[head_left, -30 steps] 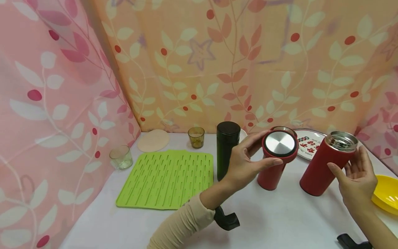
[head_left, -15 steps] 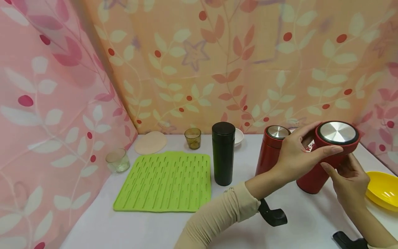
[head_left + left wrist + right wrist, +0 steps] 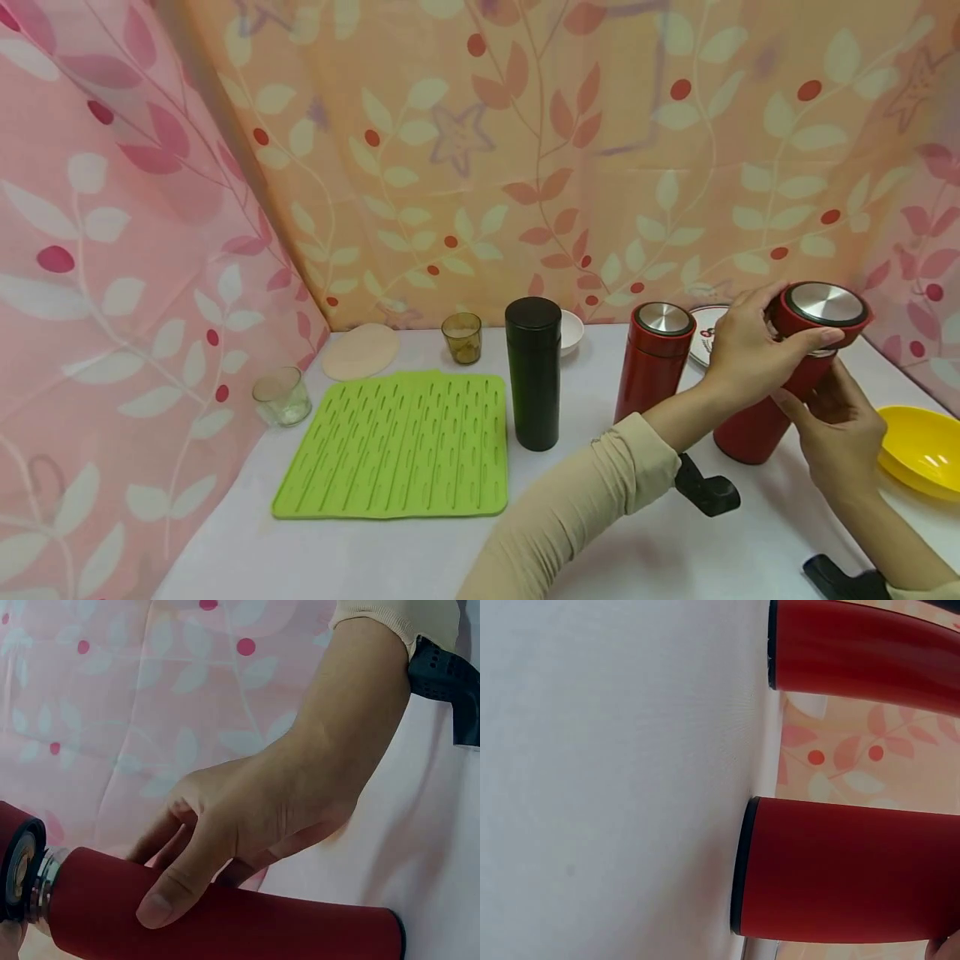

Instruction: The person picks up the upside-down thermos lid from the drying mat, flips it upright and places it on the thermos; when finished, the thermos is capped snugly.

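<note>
Right hand (image 3: pixel 840 425): nearest, curled round the tilted red flask (image 3: pixel 757 417), base on the table (image 3: pixel 660 550).
Left hand (image 3: pixel 750 346): pinches the red lid (image 3: pixel 823 312), directly atop the flask's mouth.
Flask axis: leans up-right.

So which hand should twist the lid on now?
Probably the left hand: its fingers already curl round the lid on top of the tilted red flask. The right hand grips the flask's body, so it is better placed to steady it.
</note>
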